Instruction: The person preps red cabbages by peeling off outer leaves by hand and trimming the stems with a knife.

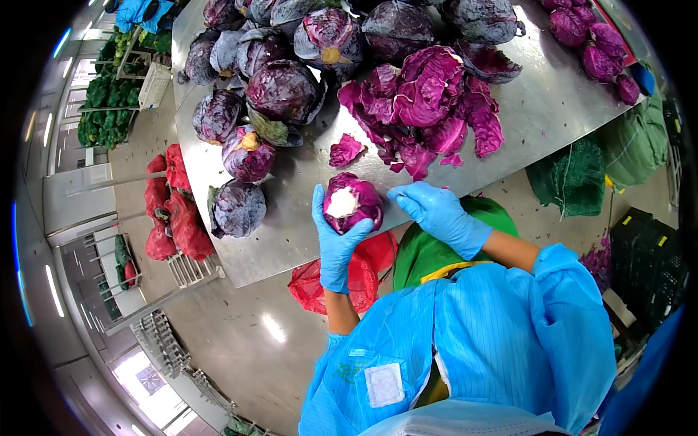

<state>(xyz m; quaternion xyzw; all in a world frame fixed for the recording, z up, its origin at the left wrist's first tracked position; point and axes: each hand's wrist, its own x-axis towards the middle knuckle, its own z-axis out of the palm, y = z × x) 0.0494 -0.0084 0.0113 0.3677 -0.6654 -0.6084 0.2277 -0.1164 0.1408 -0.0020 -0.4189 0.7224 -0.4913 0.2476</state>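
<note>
My left hand point(337, 243), in a blue glove, is wrapped round a red cabbage point(354, 205) at the near edge of the metal table point(291, 251). The cabbage's white cut base faces up. Just to its right is my right hand point(440, 218), also gloved, with its fingers curled closed; whatever they may hold is hidden. Beyond my hands lies a pile of loose purple cabbage leaves point(429, 102), with a small torn leaf point(346, 150) nearer the cabbage. A whole cabbage point(238, 208) with dull outer leaves rests to the left.
Many untrimmed cabbages point(287, 91) are heaped at the back left. Bright trimmed cabbages point(602, 54) sit at the far right. Below the near edge are a red mesh bag point(342, 283) and a green bag point(491, 212). Black crates point(643, 254) stand at right.
</note>
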